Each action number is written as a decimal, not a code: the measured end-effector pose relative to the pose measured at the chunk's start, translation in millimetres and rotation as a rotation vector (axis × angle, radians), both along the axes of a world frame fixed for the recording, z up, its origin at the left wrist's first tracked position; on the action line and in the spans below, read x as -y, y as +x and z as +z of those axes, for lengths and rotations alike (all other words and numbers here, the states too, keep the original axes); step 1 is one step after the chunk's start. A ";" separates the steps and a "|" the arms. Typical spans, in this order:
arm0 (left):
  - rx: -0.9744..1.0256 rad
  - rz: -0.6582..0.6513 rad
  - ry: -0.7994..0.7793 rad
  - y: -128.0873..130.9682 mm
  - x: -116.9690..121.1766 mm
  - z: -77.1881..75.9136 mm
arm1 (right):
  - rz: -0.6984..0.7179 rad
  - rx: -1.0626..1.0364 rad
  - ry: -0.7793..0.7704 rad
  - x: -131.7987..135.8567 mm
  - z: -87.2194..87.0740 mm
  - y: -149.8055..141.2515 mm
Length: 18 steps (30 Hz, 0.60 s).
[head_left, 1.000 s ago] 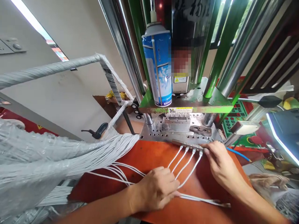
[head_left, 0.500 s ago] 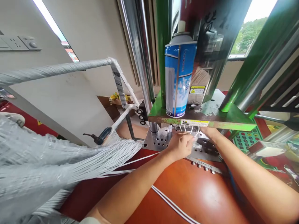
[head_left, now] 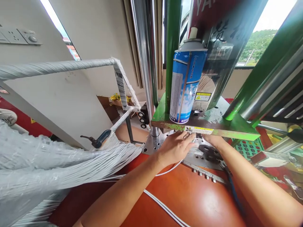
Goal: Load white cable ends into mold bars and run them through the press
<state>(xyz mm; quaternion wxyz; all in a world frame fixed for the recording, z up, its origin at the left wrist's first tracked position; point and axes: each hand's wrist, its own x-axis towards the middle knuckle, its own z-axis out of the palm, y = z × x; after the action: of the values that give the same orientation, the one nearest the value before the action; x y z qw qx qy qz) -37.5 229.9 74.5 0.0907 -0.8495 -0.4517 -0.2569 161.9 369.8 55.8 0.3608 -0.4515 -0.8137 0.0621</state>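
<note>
My left hand (head_left: 176,146) reaches in under the green press plate (head_left: 232,127), its fingertips partly hidden by the plate edge. A white cable (head_left: 171,169) curves up from the table into this hand, and a short bit of it shows beside the fingers. My right hand (head_left: 214,141) also goes beneath the plate from the right; its fingers are out of sight. Below both hands lies a metal base plate with holes (head_left: 197,158). A black fixture part (head_left: 209,151) sits on it, next to my right wrist.
A blue spray can (head_left: 188,85) stands on the press plate. A notched metal strip (head_left: 204,172) lies at the table's edge of the base. A large bundle of white cables (head_left: 106,162) hangs at left by a wrapped frame (head_left: 78,65). More cables (head_left: 163,206) cross the orange tabletop (head_left: 201,195).
My left hand has shifted slightly left and further under the plate, its fingers straighter. The cable by it now bends in a slack curve. The right hand stays under the plate. The view has shifted a little.
</note>
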 end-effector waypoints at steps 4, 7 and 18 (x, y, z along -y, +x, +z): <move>-0.112 0.064 -0.008 -3.3 -0.5 -5.4 | 0.026 0.099 0.023 49.8 -10.0 -7.6; -0.148 0.117 -0.029 2.9 1.8 -12.6 | 0.019 0.205 0.090 93.0 -25.0 -16.7; -0.238 0.232 0.048 12.0 -16.4 -39.1 | -0.135 0.504 0.202 101.8 -28.6 -37.3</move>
<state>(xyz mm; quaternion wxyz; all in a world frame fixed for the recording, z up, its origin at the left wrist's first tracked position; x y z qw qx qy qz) -25.5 246.4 35.4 0.1929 -0.8137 -0.5266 -0.1530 124.6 268.0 27.1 0.1935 -0.4675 -0.8481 -0.1575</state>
